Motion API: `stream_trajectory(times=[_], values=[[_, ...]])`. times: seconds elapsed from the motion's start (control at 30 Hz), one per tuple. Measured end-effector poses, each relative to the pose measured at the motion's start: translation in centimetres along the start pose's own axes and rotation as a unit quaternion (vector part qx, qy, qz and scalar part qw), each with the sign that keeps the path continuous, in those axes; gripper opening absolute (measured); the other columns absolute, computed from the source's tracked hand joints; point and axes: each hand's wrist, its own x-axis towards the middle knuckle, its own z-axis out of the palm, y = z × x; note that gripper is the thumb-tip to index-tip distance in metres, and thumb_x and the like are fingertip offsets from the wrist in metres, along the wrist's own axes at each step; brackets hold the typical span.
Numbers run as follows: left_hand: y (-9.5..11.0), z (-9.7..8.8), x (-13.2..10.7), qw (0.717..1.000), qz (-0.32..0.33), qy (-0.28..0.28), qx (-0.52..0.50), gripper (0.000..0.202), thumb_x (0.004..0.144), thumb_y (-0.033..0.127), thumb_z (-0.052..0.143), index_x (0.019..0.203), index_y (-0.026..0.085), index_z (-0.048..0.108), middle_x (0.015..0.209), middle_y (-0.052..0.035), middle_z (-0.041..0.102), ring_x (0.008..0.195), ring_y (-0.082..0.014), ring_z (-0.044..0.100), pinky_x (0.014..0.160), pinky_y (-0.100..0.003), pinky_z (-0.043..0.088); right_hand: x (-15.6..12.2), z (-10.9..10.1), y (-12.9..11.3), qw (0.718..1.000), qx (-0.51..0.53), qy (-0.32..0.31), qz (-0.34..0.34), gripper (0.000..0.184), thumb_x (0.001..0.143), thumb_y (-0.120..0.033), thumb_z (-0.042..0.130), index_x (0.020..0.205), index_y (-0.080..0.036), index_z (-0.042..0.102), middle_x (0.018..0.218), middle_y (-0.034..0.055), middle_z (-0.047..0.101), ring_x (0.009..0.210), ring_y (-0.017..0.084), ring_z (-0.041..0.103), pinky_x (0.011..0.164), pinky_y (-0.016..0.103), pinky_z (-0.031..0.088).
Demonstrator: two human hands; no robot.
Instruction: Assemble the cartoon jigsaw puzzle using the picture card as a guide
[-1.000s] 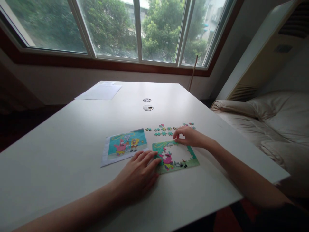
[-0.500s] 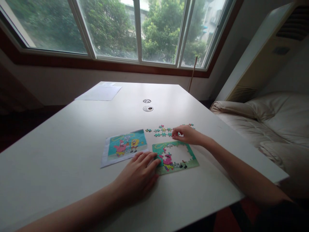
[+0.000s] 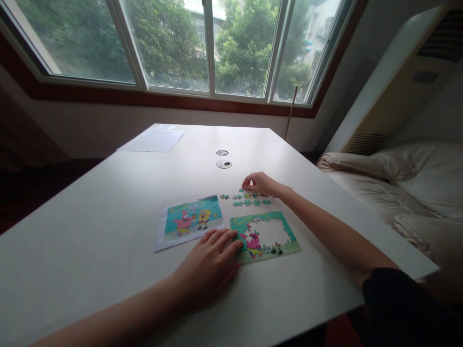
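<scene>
A partly assembled jigsaw puzzle [image 3: 264, 254] lies on the white table, its border and pink starfish figure in place around a bare middle. Across its left edge rest the fingers of my left hand [image 3: 215, 255], flat and stretched out. Beyond the puzzle, several loose jigsaw pieces [image 3: 247, 203] are spread in rows. My right hand [image 3: 263, 184] is over the far row, thumb and finger pinched on a small puzzle piece [image 3: 241, 190]; part of that row is hidden behind the hand and wrist. A printed reference picture [image 3: 191, 219] lies left of the puzzle, near my left fingertips.
White paper sheets [image 3: 152, 140] lie at the table's far left corner. Two round inserts [image 3: 224, 164] are set in the tabletop. A cream leather sofa [image 3: 365, 178] stands to the right, beside a tall air-conditioner unit [image 3: 383, 91]. Windows [image 3: 173, 48] line the far wall.
My right hand has moved left and farther away, from the nearer loose pieces to one in the far row. My left hand stays on the puzzle's edge. The view has shifted slightly.
</scene>
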Motion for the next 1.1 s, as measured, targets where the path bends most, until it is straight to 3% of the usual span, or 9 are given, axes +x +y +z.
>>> stream_trajectory(times=[0.5,0.67,0.9,1.0,1.1], values=[[0.0,0.0,0.0,1.0,-0.002,-0.01,-0.002,0.033,0.083,0.021,0.045,0.115,0.019,0.049,0.117,-0.0117,0.053,0.106,-0.0281,0.048,0.093,-0.048,0.038,0.6,-0.5,-0.3,0.994,0.017,-0.05,0.096,0.017,0.068,-0.026,0.063,0.08,-0.015,0.068,0.077,0.0041,0.066,0.061,0.011,0.055,0.052,0.02,0.038],[-0.2,0.1,-0.1,1.0,0.003,-0.01,-0.007,0.033,0.084,0.021,0.045,0.116,0.018,0.049,0.117,-0.0117,0.053,0.106,-0.0283,0.048,0.092,-0.049,0.038,0.5,-0.4,-0.7,0.994,0.034,-0.029,0.098,0.013,0.068,-0.021,0.062,0.078,-0.014,0.064,0.073,0.0021,0.064,0.06,0.01,0.053,0.051,0.02,0.037],[-0.1,0.0,0.0,1.0,0.007,0.004,-0.009,0.031,0.083,0.022,0.044,0.114,0.019,0.05,0.115,-0.0117,0.054,0.104,-0.0273,0.049,0.091,-0.047,0.039,-3.4,-0.5,-2.2,0.988,0.157,0.006,-0.001,0.034,0.079,-0.024,0.056,0.111,-0.016,0.057,0.074,-0.0001,0.061,0.066,0.01,0.054,0.064,0.023,0.043],[-0.1,0.0,0.0,1.0,0.008,-0.003,-0.008,0.031,0.083,0.022,0.044,0.113,0.019,0.05,0.114,-0.0116,0.054,0.104,-0.0274,0.048,0.091,-0.047,0.039,-5.8,-0.4,-3.0,0.972,0.234,0.004,-0.014,0.031,0.081,-0.026,0.055,0.109,-0.015,0.059,0.072,-0.0002,0.058,0.063,0.009,0.051,0.06,0.023,0.042],[-0.1,0.0,0.1,1.0,0.011,0.001,-0.009,0.03,0.084,0.021,0.044,0.113,0.019,0.05,0.115,-0.0114,0.054,0.104,-0.0271,0.048,0.091,-0.047,0.039,-7.6,-0.1,-3.8,0.946,0.325,0.007,0.016,0.027,0.077,-0.029,0.06,0.1,-0.015,0.061,0.07,-0.0004,0.058,0.06,0.009,0.051,0.056,0.022,0.041]])
